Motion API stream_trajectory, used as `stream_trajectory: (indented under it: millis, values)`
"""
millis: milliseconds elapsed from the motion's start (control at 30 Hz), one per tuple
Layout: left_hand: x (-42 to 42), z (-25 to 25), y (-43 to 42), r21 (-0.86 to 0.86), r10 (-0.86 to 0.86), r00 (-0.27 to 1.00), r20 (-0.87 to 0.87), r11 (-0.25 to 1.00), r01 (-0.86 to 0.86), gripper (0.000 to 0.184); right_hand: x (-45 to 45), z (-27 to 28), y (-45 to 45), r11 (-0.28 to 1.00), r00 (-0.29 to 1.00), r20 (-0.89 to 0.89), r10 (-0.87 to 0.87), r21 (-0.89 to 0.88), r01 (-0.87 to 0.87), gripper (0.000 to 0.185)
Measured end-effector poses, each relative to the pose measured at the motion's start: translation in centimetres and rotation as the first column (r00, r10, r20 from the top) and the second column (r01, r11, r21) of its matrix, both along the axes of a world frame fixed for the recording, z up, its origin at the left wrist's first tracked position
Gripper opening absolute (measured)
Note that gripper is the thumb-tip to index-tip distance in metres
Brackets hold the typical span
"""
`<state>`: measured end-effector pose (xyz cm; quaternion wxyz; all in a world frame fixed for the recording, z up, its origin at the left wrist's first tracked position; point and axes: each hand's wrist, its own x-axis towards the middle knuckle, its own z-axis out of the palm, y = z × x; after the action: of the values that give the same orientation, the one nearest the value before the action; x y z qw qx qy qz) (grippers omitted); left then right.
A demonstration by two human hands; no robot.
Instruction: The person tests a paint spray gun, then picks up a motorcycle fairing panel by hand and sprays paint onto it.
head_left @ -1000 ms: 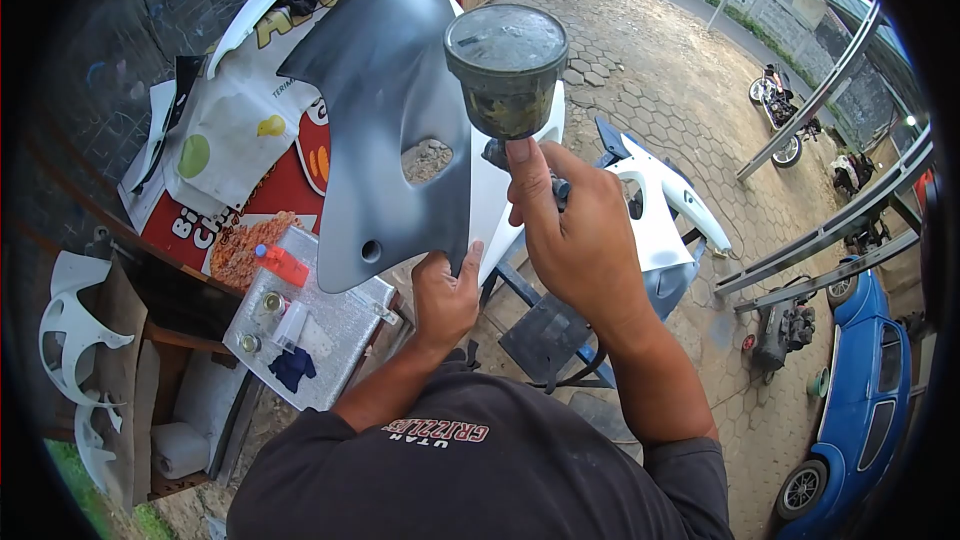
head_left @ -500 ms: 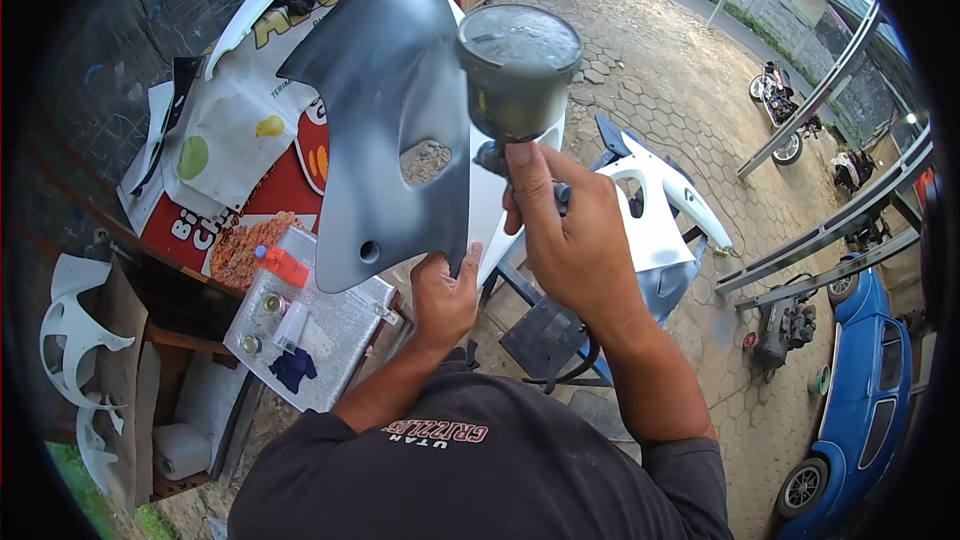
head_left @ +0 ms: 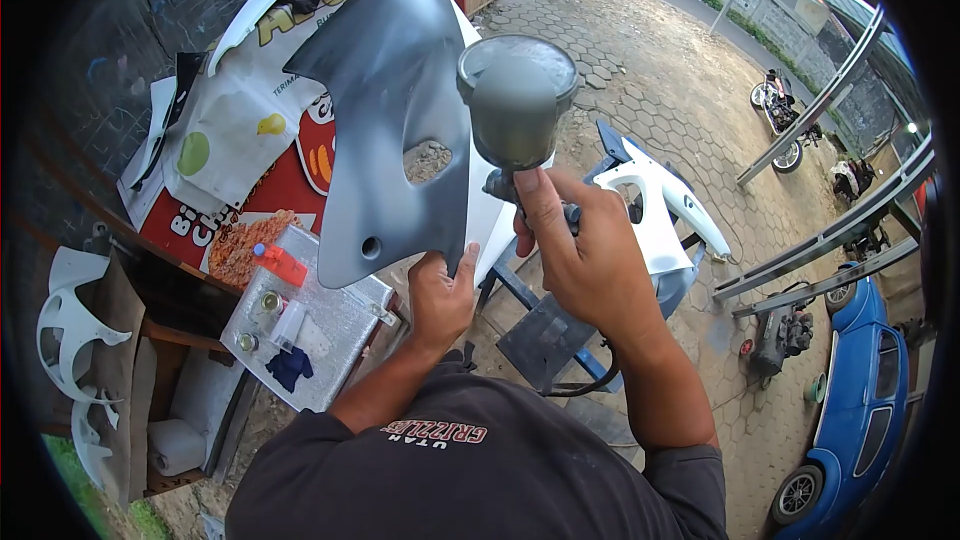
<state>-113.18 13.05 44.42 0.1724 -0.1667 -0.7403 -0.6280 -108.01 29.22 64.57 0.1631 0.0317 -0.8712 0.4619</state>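
My left hand (head_left: pixel 443 298) grips the lower edge of a motorcycle fairing panel (head_left: pixel 385 130), holding it up in front of me. Dark grey coats the panel's face, with lighter sheen across the middle; it has one large opening and a small round hole near the bottom. In my right hand (head_left: pixel 580 245) is a spray gun (head_left: pixel 517 110) with a round cup on top, to the right of the panel. My fingers wrap around its body and hide the trigger. The nozzle end points left toward the panel, apart from it.
A silver-topped table (head_left: pixel 335 325) at left carries a red-capped bottle (head_left: pixel 280 265), small jars and a dark cloth (head_left: pixel 290 368). White fairing parts (head_left: pixel 85 330) hang at far left. Another white fairing (head_left: pixel 655 215) rests on a stand at right. A blue car (head_left: pixel 870 390) is parked far right.
My right hand and the spray gun have moved down slightly, while the cup stays upright. The panel and my left hand have barely shifted.
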Motion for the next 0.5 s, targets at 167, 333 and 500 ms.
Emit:
stream_trajectory:
  millis: [167, 333, 500]
  values:
    - [0.2, -0.1, -0.2, -0.027, 0.002, 1.0, 0.005, 1.0, -0.002, 0.025, -0.5, 0.2, 0.0, 0.999, 1.0, 0.008, -0.024, 0.03, 0.024, 0.059]
    - [0.3, -0.1, -0.3, -0.013, -0.013, 1.0, 0.007, 1.0, 0.013, 0.024, -0.9, 1.3, 0.1, 0.996, 0.994, -0.077, -0.078, 0.037, 0.081, 0.058]
    - [0.5, -0.1, -0.3, -0.016, 0.0, 1.0, 0.015, 1.0, 0.0, 0.024, -0.9, 2.3, 0.0, 0.993, 0.992, -0.076, -0.102, -0.059, 0.098, 0.063]
